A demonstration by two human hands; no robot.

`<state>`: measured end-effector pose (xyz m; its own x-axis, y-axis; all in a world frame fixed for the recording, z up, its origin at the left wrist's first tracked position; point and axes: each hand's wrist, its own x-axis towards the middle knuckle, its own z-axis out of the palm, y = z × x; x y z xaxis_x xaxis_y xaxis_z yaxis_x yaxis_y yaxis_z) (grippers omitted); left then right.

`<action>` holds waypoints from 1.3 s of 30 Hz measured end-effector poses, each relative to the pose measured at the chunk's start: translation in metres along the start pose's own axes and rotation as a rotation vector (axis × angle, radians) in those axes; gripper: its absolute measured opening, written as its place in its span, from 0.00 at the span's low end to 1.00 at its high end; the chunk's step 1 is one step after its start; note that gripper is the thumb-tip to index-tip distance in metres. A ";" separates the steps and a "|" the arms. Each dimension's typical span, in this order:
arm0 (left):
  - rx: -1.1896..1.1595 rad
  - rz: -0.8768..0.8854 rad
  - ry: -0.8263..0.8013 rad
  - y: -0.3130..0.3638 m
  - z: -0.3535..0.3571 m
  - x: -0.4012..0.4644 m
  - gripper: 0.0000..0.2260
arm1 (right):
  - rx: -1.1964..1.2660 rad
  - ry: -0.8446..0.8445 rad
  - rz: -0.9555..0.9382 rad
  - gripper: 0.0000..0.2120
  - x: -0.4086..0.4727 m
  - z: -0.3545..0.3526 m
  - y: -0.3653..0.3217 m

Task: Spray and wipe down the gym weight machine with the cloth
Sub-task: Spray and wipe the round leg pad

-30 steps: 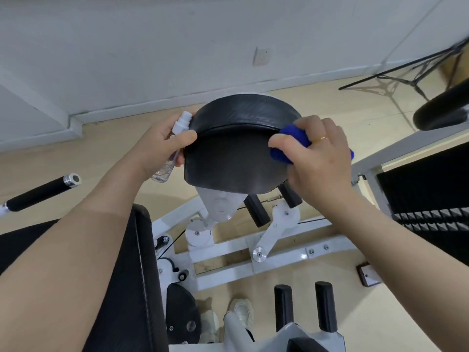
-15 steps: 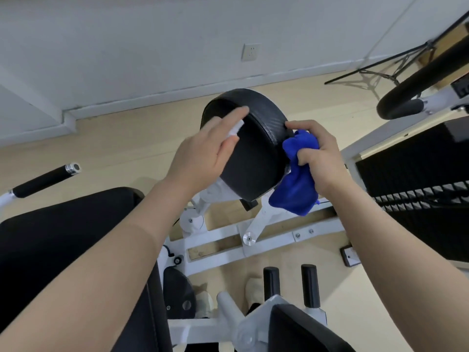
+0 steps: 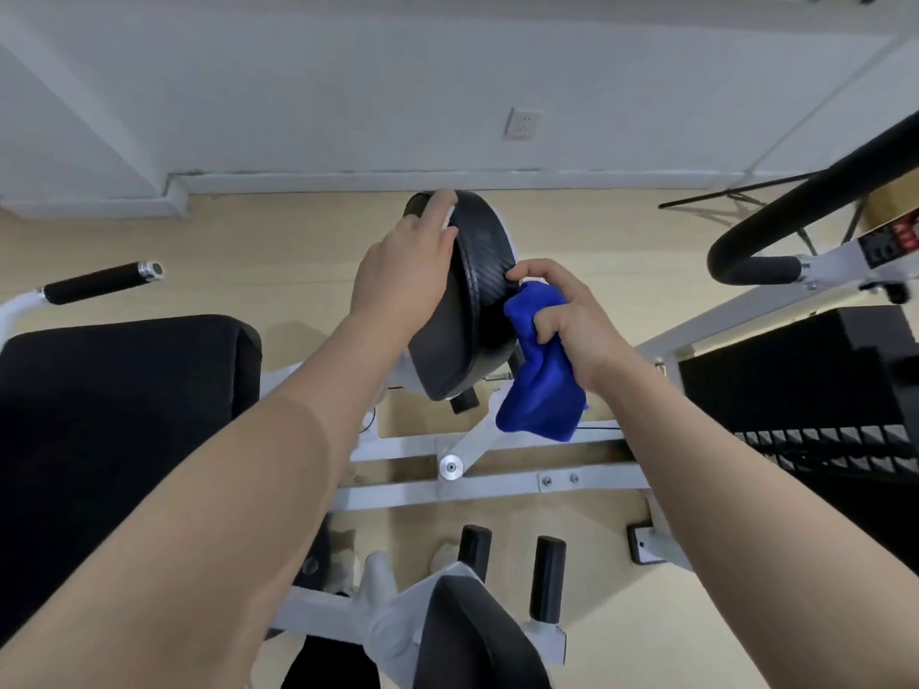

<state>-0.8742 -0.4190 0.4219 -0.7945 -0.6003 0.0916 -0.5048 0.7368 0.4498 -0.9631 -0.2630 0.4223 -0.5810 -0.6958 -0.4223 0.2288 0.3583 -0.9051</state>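
- Looking down, I see the white steel-framed gym weight machine (image 3: 492, 489) filling most of the view, its crossbars running under both my forearms over pale wooden flooring (image 3: 248, 241).
- A broad black padded seat (image 3: 124, 415) sits at my lower left, and a black weight stack (image 3: 805, 390) stands at my right.
- The round black vinyl pad (image 3: 477, 300) is tilted up on edge at centre, between my two hands.
- My left hand (image 3: 403, 271) lies against the pad's left face, fingers reaching up to its top rim; a sliver of something white shows under the fingers, and I cannot tell whether they are gripping it.
- The bunched blue microfibre cloth (image 3: 542, 385) hangs just beside the pad's right edge, touching it near the top.
- My right hand (image 3: 567, 320) has its fingers curled tight round the cloth's upper end, thumb tip on the pad's rim.
- A black foam-grip handle with a chrome end cap (image 3: 99, 281) juts out at far left, well apart from the pad.
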 end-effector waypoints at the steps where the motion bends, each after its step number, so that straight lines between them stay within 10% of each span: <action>1: -0.001 -0.003 -0.005 0.003 0.000 0.002 0.15 | 0.000 -0.001 -0.009 0.26 0.000 0.000 0.000; 18: 0.399 0.382 0.105 0.018 0.030 -0.077 0.08 | 0.277 0.078 0.106 0.21 0.008 -0.010 0.015; 22: 0.507 0.357 0.073 0.007 0.040 -0.084 0.26 | 0.295 0.108 0.144 0.21 0.003 -0.014 0.027; 29: 0.515 0.432 0.073 0.004 0.037 -0.084 0.23 | 0.421 0.230 0.151 0.22 0.006 -0.026 0.024; 34: 0.010 0.159 0.090 0.014 0.001 -0.047 0.15 | 0.232 0.225 0.019 0.20 0.016 -0.012 -0.005; 39: -0.419 -0.284 0.125 0.015 -0.011 -0.008 0.26 | -0.526 0.218 -0.512 0.17 0.016 0.018 -0.015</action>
<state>-0.8720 -0.4062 0.4379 -0.5865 -0.8099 0.0085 -0.4958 0.3673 0.7869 -0.9616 -0.2908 0.4282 -0.6680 -0.7356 0.1125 -0.4812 0.3116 -0.8194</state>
